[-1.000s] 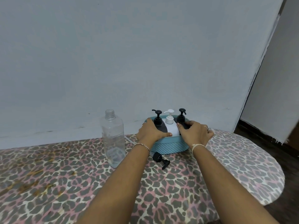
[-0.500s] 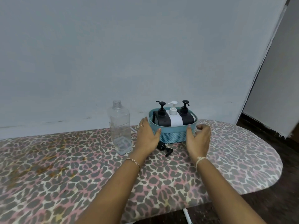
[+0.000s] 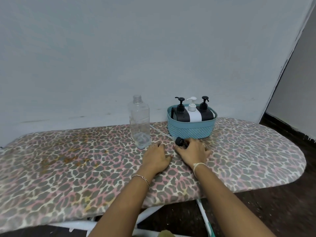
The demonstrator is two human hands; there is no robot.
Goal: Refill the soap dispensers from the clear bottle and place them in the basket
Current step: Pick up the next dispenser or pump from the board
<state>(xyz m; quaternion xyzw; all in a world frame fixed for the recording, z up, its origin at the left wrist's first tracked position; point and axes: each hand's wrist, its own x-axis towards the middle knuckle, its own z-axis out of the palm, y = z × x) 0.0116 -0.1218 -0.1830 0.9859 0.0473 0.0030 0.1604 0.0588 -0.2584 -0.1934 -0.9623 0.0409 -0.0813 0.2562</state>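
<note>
A teal basket stands at the back of the leopard-print board, against the wall. Inside it stand two black soap dispensers with a white one between them. Left of the basket stands the clear bottle, uncapped and nearly empty. My left hand rests flat on the board just in front of the bottle. My right hand lies flat beside it, its fingers over a loose black pump cap lying in front of the basket.
The ironing board has a rounded end at the right and yellowish stains at the left. Its white legs show below the front edge. A grey wall runs right behind the basket, and dark floor lies at the right.
Both hands have let go of the basket and drawn back toward me, settling flat on the board. The camera has pulled back too.
</note>
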